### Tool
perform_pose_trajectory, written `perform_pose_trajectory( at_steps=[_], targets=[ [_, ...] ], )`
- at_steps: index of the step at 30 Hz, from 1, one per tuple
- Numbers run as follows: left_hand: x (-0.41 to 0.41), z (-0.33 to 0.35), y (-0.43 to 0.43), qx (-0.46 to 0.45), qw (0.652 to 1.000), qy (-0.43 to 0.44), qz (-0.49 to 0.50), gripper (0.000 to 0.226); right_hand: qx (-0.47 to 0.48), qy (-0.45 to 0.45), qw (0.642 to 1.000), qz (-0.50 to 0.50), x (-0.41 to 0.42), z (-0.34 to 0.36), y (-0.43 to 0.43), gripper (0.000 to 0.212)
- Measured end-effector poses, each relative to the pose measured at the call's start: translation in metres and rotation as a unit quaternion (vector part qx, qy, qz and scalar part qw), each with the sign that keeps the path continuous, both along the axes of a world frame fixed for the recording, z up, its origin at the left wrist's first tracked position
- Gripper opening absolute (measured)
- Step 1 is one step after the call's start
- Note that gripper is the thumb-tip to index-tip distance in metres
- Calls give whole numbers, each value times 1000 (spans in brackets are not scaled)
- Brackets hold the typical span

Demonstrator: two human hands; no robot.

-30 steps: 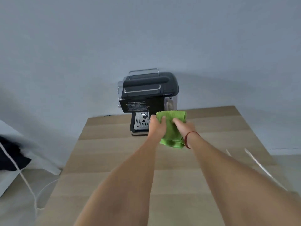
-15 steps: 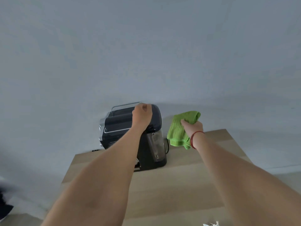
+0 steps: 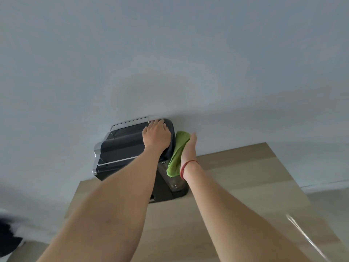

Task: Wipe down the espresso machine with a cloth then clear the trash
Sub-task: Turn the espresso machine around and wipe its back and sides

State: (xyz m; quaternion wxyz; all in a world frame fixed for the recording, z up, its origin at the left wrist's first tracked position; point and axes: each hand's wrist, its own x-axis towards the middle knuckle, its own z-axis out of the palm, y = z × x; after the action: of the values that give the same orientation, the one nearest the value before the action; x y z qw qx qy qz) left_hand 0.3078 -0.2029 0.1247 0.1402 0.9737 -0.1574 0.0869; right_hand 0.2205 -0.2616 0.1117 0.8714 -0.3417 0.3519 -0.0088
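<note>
A black espresso machine (image 3: 120, 146) with chrome trim and a wire rail on top stands at the far edge of the wooden table (image 3: 245, 182), against the wall. My left hand (image 3: 155, 137) lies flat on the machine's top right corner, holding it down. My right hand (image 3: 188, 150), with a red string at the wrist, presses a green cloth (image 3: 177, 154) against the machine's right side, above the clear water tank (image 3: 174, 183). The machine's front is hidden behind my left forearm.
The grey wall rises directly behind the machine. A clear plastic strip (image 3: 302, 231) lies on the table at the right. Something dark (image 3: 7, 241) sits off the table at the lower left.
My right hand has brought the green cloth from the air beside the machine onto its right side. My left hand has flattened on the top. The view has drawn closer.
</note>
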Motion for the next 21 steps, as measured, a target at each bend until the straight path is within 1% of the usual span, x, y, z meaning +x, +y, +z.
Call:
perform_pose_trajectory(
  at_steps=[1, 2, 4, 5, 6, 7, 9, 12, 15, 18, 21],
  targets=[
    [0, -2, -1, -2, 1000, -10, 6, 44, 28, -8, 999, -26, 4, -4, 1, 81],
    [-1, -3, -1, -2, 1000, -17, 9, 44, 26, -7, 999, -36, 4, -7, -1, 76],
    [1, -5, -1, 2, 1000, -22, 9, 44, -17, 18, 999, -43, 4, -15, -3, 62],
    [1, -6, -1, 0, 1000, -20, 11, 44, -45, 22, 998, -42, 4, -17, 0, 50],
    [1, -6, -1, -2, 1000, -20, 14, 44, -68, 16, 996, -49, 4, -19, 3, 40],
    [0, -7, -1, -4, 1000, -20, 16, 44, -83, 4, 995, -55, 4, -21, 8, 36],
    [0, -7, -2, -6, 1000, -21, 14, 43, -90, -20, 993, -76, 8, -27, 17, 38],
    [0, -9, -1, -9, 1000, -21, 14, 44, -64, -50, 995, -66, 21, -36, 19, 42],
    [2, -10, -1, -12, 1000, -18, 19, 44, -69, -54, 996, -31, 28, -44, 19, 56],
    [2, -10, -1, -14, 999, -16, 24, 44, -74, -32, 997, 9, 27, -61, 24, 65],
    [0, -10, -2, -5, 1000, -17, 20, 44, -84, 2, 996, -11, 36, -94, 27, 73]
  ],
)
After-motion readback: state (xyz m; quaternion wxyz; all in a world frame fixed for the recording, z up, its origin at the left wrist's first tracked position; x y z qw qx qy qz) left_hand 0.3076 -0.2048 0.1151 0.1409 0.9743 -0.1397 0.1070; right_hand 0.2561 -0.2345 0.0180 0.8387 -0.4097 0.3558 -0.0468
